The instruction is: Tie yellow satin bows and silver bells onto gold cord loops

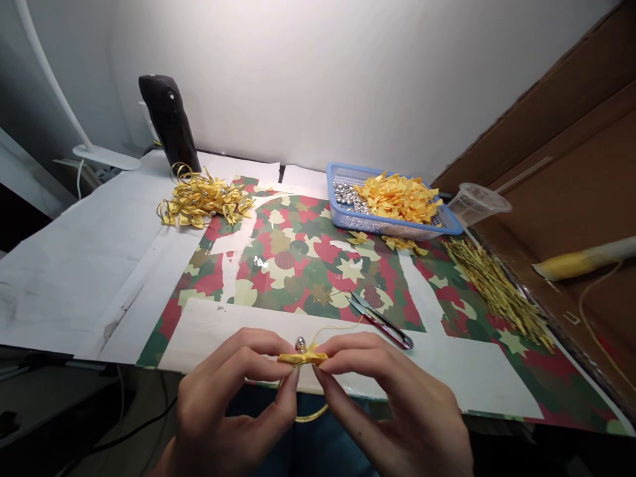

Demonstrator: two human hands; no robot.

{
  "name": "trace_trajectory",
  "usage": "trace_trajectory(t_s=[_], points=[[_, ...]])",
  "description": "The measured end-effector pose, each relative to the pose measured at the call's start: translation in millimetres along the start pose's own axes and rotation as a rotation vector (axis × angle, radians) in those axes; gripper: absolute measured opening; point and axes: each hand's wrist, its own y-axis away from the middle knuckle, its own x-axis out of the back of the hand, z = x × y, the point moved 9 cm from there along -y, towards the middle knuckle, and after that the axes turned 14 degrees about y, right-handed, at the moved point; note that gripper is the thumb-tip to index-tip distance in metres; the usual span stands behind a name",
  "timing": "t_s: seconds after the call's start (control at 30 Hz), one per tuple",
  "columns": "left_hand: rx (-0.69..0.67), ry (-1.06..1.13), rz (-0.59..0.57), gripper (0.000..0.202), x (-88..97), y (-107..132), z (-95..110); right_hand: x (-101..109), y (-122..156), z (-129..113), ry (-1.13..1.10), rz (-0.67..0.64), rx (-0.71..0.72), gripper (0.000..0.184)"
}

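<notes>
My left hand (233, 391) and my right hand (392, 404) meet above the table's front edge, pinching a small yellow ribbon bow (303, 358) from either side. A silver bead (301, 344) sits on top of the bow. A thin yellow thread (338, 328) rises from it, and a yellow ribbon loop (311, 416) hangs below my fingers. Red-handled thread snips (382, 322) lie just beyond my right hand on the white paper.
Camouflage-patterned paper (298, 265) covers the table. At the back stand a blue basket (392, 232) of yellow ribbon and silver beads, and a gold ribbon heap (199, 199). Yellow strips (497, 291) lie right, near a plastic cup (477, 204) and a cardboard wall (561, 165).
</notes>
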Motion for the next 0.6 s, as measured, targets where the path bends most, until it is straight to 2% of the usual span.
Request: trace_trajectory(t_s=[0.17,0.23,0.43,0.6], points=[[0.025,0.089,0.034,0.028,1.5,1.8,-4.9,0.1,1.4,7.2,-0.129,0.014,-0.062,0.028],[0.032,0.099,0.039,0.028,2.3,2.8,-7.1,-3.3,1.7,9.0,-0.129,-0.020,-0.086,0.029],[-0.009,0.064,0.032,0.033,5.2,9.1,-7.2,-3.9,0.6,10.4,-0.131,-0.016,-0.116,0.025],[-0.020,0.021,0.060,0.038,4.8,9.2,-8.4,-4.0,-0.8,8.7,-0.128,0.009,-0.087,0.023]])
